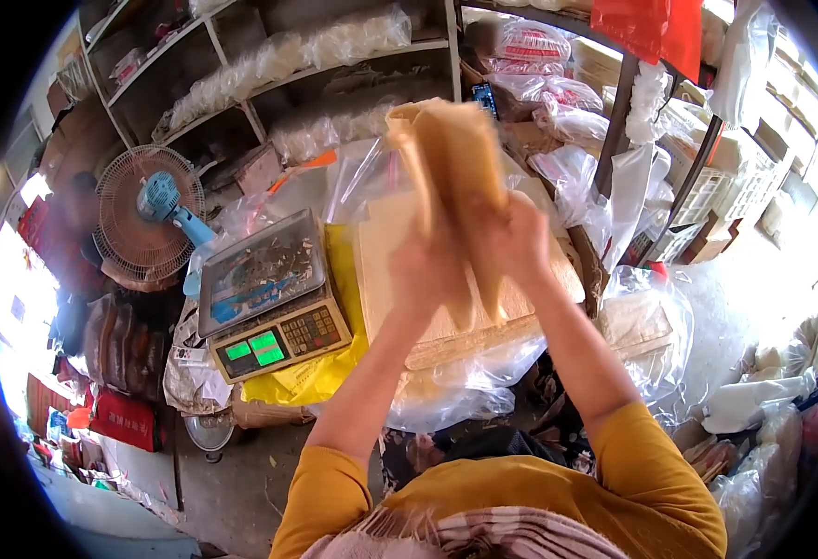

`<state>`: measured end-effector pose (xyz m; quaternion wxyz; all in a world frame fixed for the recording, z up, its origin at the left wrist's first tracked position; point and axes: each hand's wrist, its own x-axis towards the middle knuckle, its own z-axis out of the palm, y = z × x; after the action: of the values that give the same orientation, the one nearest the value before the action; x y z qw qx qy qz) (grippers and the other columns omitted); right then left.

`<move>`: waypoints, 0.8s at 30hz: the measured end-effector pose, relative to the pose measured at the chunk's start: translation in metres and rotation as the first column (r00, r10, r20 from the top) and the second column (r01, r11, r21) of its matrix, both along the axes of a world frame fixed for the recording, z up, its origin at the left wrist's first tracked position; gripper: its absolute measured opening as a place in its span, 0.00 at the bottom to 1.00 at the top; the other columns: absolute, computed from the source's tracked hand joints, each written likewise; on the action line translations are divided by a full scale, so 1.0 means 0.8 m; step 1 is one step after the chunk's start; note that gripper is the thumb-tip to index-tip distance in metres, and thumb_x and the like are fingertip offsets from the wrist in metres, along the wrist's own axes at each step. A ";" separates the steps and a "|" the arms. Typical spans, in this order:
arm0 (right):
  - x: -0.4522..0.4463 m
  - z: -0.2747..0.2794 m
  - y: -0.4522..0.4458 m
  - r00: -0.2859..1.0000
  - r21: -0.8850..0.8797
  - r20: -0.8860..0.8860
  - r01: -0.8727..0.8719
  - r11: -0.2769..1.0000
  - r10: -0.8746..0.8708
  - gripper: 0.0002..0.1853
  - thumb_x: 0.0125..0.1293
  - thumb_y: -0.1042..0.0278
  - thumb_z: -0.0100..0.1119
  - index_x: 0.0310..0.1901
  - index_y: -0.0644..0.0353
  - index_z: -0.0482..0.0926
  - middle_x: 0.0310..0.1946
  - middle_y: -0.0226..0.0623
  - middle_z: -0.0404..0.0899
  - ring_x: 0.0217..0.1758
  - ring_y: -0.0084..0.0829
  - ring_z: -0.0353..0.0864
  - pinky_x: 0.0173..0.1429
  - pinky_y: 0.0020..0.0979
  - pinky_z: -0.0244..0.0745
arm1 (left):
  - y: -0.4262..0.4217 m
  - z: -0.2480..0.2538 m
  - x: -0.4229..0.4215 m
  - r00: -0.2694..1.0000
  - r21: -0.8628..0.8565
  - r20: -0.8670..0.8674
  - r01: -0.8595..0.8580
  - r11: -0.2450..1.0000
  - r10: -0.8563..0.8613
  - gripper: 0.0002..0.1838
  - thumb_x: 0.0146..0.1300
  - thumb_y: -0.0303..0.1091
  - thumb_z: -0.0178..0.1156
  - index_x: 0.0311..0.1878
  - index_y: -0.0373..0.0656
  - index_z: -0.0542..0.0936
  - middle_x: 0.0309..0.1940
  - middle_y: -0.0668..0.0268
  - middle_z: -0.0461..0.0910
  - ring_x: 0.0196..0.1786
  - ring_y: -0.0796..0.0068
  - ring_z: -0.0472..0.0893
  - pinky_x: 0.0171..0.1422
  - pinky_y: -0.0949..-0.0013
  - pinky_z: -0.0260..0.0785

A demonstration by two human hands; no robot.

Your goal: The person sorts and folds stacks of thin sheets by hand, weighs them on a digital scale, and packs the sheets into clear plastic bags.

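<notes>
Tan, floppy sheets point(465, 154) are held up in front of me, bent and blurred by motion. My left hand point(423, 265) grips their left side and my right hand point(518, 238) their right side, fingers wrapped round. Below both hands lies a stack of similar tan sheets point(385, 233) on the table, with clear plastic point(455, 396) under its near edge. Left of the stack is a digital scale point(283, 335) with green displays and a metal tray point(264, 270) bearing scraps, next to a yellow bag point(345, 289).
A blue fan point(157, 196) stands at the left. Shelves point(348, 65) with bagged goods run along the back. Plastic bags point(567, 182) crowd the right side by a dark rack post point(619, 121). A bag of flat sheets point(642, 326) lies to the right, below the table.
</notes>
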<state>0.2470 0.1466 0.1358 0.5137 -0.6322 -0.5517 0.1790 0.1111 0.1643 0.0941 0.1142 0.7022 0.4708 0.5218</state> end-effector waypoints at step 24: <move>0.020 0.012 0.034 0.953 0.186 0.302 -0.067 0.980 0.008 0.10 0.59 0.62 0.60 0.32 0.61 0.79 0.20 0.46 0.77 0.21 0.35 0.77 0.29 0.34 0.70 | 0.001 0.069 -0.011 0.998 -0.231 -0.058 0.010 0.973 -0.024 0.12 0.55 0.27 0.54 0.44 0.35 0.76 0.30 0.52 0.81 0.32 0.58 0.81 0.36 0.63 0.71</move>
<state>0.2628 0.1737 0.1457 0.4798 -0.5884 -0.6498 0.0364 0.1022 0.1648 0.1494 0.1849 0.7037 0.5254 0.4412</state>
